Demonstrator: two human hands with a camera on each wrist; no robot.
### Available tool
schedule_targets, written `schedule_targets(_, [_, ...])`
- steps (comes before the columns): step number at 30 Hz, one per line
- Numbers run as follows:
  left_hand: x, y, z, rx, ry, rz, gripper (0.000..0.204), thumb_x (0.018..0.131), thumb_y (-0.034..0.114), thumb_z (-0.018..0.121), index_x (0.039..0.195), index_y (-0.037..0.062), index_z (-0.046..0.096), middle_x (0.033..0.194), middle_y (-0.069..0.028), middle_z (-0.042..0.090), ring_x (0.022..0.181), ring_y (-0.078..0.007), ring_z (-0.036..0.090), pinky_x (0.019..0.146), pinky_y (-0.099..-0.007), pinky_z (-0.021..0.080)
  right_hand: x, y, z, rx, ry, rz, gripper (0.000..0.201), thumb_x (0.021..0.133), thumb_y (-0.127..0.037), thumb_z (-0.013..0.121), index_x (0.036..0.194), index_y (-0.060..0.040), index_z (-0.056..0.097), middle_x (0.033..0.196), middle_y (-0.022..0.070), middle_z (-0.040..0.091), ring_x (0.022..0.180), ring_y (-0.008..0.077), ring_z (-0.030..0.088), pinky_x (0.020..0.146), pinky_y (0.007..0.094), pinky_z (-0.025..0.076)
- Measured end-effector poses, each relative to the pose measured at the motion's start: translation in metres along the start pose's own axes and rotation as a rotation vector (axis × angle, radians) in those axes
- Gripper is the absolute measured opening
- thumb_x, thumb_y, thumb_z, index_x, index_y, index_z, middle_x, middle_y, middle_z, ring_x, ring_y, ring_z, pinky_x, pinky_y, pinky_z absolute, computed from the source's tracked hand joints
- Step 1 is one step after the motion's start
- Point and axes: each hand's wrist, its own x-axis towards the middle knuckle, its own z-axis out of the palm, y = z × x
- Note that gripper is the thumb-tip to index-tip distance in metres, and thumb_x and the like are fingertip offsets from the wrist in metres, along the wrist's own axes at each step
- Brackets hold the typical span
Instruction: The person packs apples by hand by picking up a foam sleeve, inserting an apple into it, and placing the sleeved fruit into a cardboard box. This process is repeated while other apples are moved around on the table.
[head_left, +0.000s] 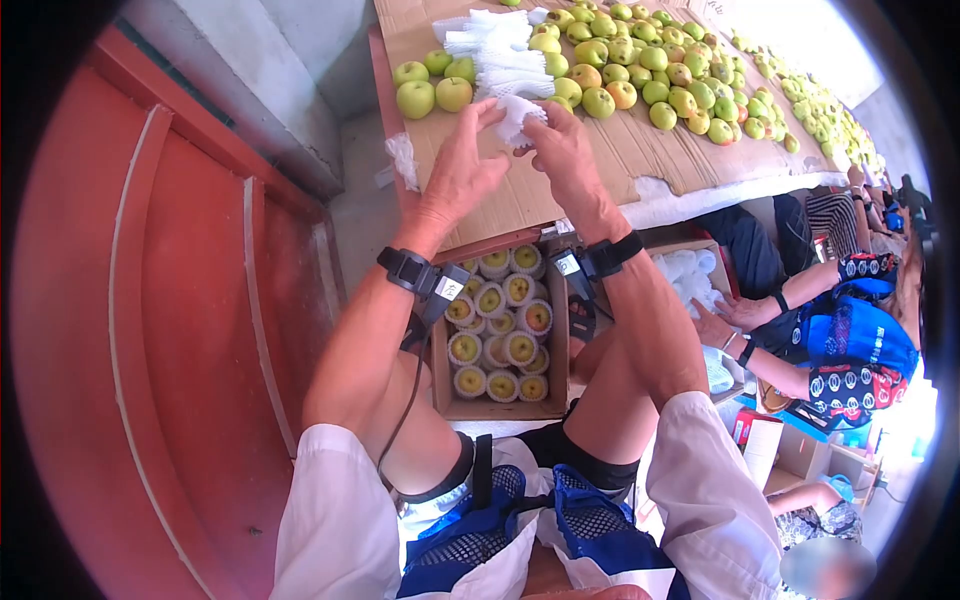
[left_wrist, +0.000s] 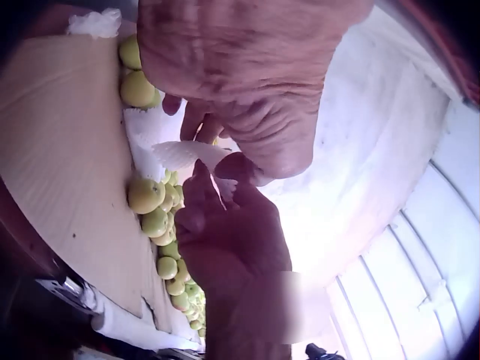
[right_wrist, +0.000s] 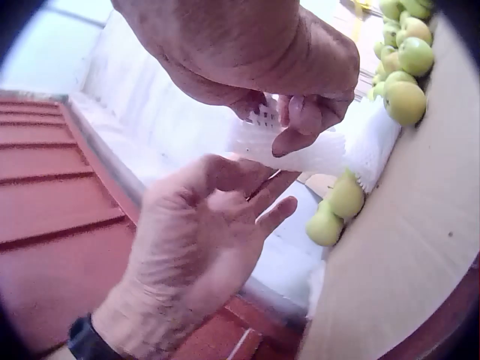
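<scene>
Near the top centre of the head view, both hands are working a single white foam net (head_left: 517,117) above a cardboard-covered table (head_left: 640,150). The right hand (head_left: 572,160) is pinching the net between thumb and fingertips; the right wrist view shows this plainly, the net (right_wrist: 300,146) being nipped at its upper edge by curled fingers (right_wrist: 304,120). The left hand (head_left: 462,165) is reaching in with fingers loosely spread and only lightly bent, its fingertips touching or just beside the net; whether it is actually gripping cannot be told.

A stack of nets (head_left: 500,55) is lying just above the hands, with loose apples (head_left: 640,75) spreading across the upper right of the frame and three more apples (head_left: 425,85) sitting at the upper left of the table. Lower centre, between the person's knees, a box (head_left: 500,335) is holding apples already sleeved in nets.

The likeliest trouble, as I judge it: the net is thin and stretchy, so pulling it open unevenly could be tearing it, or two nets could be clinging together. The one-sided pinch could also be letting it slip. The apples nearest the hands could be getting nudged into rolling.
</scene>
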Motion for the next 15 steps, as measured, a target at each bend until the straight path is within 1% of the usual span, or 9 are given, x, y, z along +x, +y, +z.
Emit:
schedule_targets(2, [0.004,0.002,0.003,-0.239,-0.029,-0.099,0.062,0.089,0.016,0.068,0.143,-0.0002,0.042,0.137,-0.0193,0.058,0.133,-0.0272,0.052,0.112,-0.0379,0.040,0.005,0.007,0.006,-0.046,0.037,-0.147,0.033,0.091,-0.015,0.062,0.118,0.0052,0.061,0.098,0.0091,0.069,0.078,0.0136,0.065,0.063,0.0273,0.052])
schedule_targets(3, [0.005,0.002,0.004,-0.358,-0.042,-0.148,0.065,0.090,0.019,0.067,0.145,-0.0013,0.040,0.138,-0.0203,0.057,0.134,-0.0276,0.051,0.113,-0.0381,0.038,0.006,0.010,0.005,-0.078,0.043,-0.160,0.033,0.091,-0.015,0.063,0.117,0.0057,0.061,0.098,0.0098,0.069,0.080,0.0142,0.065,0.064,0.0280,0.053])
schedule_targets(6, [0.004,0.015,0.002,-0.466,-0.030,-0.209,0.063,0.094,0.024,0.064,0.145,-0.0030,0.040,0.137,-0.0201,0.056,0.133,-0.0259,0.050,0.111,-0.0372,0.039,0.000,0.005,0.009,-0.184,0.060,-0.209,0.032,0.091,-0.014,0.064,0.116,0.0066,0.061,0.097,0.0116,0.069,0.083,0.0152,0.065,0.069,0.0298,0.054])
schedule_targets(9, [0.007,0.021,0.001,-0.484,0.021,-0.238,0.053,0.095,0.019,0.062,0.142,-0.0021,0.047,0.135,-0.0166,0.058,0.128,-0.0223,0.053,0.108,-0.0340,0.041,-0.001,0.004,0.009,-0.320,0.082,-0.278,0.030,0.091,-0.013,0.064,0.115,0.0055,0.063,0.096,0.0119,0.069,0.082,0.0150,0.064,0.072,0.0305,0.053])
schedule_targets(11, [0.008,0.007,0.004,-0.420,0.072,-0.217,0.045,0.096,0.015,0.060,0.137,-0.0021,0.052,0.131,-0.0135,0.061,0.123,-0.0190,0.056,0.104,-0.0323,0.043,-0.001,0.007,0.008,-0.425,0.095,-0.325,0.028,0.091,-0.011,0.064,0.113,0.0045,0.064,0.095,0.0112,0.069,0.081,0.0146,0.063,0.074,0.0311,0.053])
schedule_targets(12, [0.008,-0.001,0.004,-0.387,0.097,-0.208,0.042,0.096,0.014,0.059,0.135,-0.0021,0.055,0.128,-0.0120,0.063,0.120,-0.0174,0.058,0.103,-0.0314,0.044,-0.001,0.009,0.008,-0.404,0.099,-0.318,0.027,0.090,-0.011,0.064,0.113,0.0044,0.065,0.094,0.0107,0.069,0.081,0.0150,0.063,0.075,0.0314,0.053])
schedule_targets(14, [0.009,-0.001,0.002,-0.410,0.102,-0.258,0.037,0.096,0.011,0.058,0.132,-0.0014,0.058,0.123,-0.0094,0.065,0.115,-0.0149,0.059,0.100,-0.0296,0.045,-0.001,0.012,0.010,-0.362,0.106,-0.301,0.027,0.090,-0.010,0.064,0.112,0.0041,0.066,0.093,0.0099,0.069,0.081,0.0157,0.063,0.075,0.0322,0.053])
schedule_targets(15, [0.009,-0.002,0.001,-0.421,0.103,-0.283,0.035,0.096,0.009,0.058,0.130,-0.0011,0.059,0.121,-0.0080,0.066,0.112,-0.0136,0.060,0.099,-0.0286,0.046,0.000,0.013,0.010,-0.332,0.089,-0.288,0.027,0.090,-0.011,0.064,0.112,0.0036,0.066,0.093,0.0095,0.069,0.082,0.0154,0.063,0.074,0.0318,0.052])
